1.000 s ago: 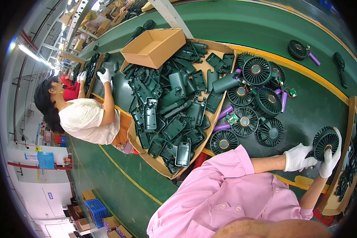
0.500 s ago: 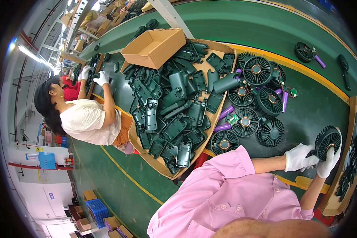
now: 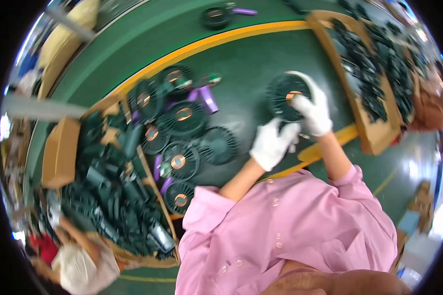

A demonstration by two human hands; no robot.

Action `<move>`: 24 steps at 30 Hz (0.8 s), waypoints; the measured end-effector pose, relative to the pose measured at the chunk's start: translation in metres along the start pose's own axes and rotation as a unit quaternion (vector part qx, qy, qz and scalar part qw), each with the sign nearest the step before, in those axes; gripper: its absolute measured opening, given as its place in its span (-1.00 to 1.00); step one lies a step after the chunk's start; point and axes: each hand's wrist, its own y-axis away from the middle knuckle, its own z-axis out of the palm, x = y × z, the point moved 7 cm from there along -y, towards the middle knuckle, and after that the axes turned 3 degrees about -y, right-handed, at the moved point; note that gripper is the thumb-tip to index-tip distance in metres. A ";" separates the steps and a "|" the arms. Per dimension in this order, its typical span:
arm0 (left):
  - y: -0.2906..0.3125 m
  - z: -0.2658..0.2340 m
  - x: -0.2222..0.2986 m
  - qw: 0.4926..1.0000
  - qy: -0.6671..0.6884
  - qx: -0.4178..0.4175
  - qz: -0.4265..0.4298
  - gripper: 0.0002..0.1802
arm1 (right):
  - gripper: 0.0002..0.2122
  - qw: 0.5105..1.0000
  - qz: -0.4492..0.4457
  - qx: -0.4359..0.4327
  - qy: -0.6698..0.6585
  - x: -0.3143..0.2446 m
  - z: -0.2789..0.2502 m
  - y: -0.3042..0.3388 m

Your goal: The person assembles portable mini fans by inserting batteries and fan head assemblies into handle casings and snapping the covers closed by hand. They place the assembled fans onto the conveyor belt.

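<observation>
A round black fan head [image 3: 276, 98] with a copper-coloured centre is up in front of me over the green bench. My right hand [image 3: 314, 112], in a white glove, grips its right side, thumb across the front and fingers around the rim. Also gloved in white, my left hand [image 3: 273, 145] is closed at the fan head's lower edge; the part between its fingers is mostly hidden and blurred. To the left lie several similar fan heads [image 3: 184, 114], some with purple cylindrical cells [image 3: 209, 100] and small green circuit boards [image 3: 212, 79] attached.
At left, a large carton holds many dark plastic casings [image 3: 103, 174], with a smaller cardboard box [image 3: 61, 152] on it. Another carton [image 3: 332, 44] of black parts stands at right. A yellow strip [image 3: 216, 37] edges the bench. A co-worker [image 3: 81, 263] is at lower left.
My view has swung to the right, so the bench and cartons appear shifted left and turned. Both hands are still at the same fan head.
</observation>
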 end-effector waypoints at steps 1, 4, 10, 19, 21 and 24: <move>-0.004 0.005 -0.011 1.000 0.021 -0.004 -0.020 -0.67 | -0.42 1.000 -0.012 -0.002 0.014 0.003 -0.002 0.000; -0.007 0.009 -0.003 0.999 0.039 0.012 -0.004 -0.67 | -0.46 0.998 0.000 -0.017 -0.055 0.002 -0.005 -0.002; -0.010 -0.009 0.002 0.988 0.142 0.045 -0.038 -0.65 | -0.53 0.973 0.140 -0.112 -0.144 0.021 0.008 -0.001; 0.000 -0.021 0.014 0.990 0.126 0.057 0.005 -0.65 | -0.54 0.942 0.173 -0.285 -0.046 0.041 0.003 0.014; 0.002 -0.023 0.019 0.996 0.061 0.055 0.032 -0.67 | -0.63 0.899 0.144 -0.400 -0.108 0.015 0.013 0.025; 0.001 -0.030 0.010 0.995 0.031 0.084 0.036 -0.67 | -0.67 0.895 0.154 -0.419 -0.018 0.019 0.013 0.025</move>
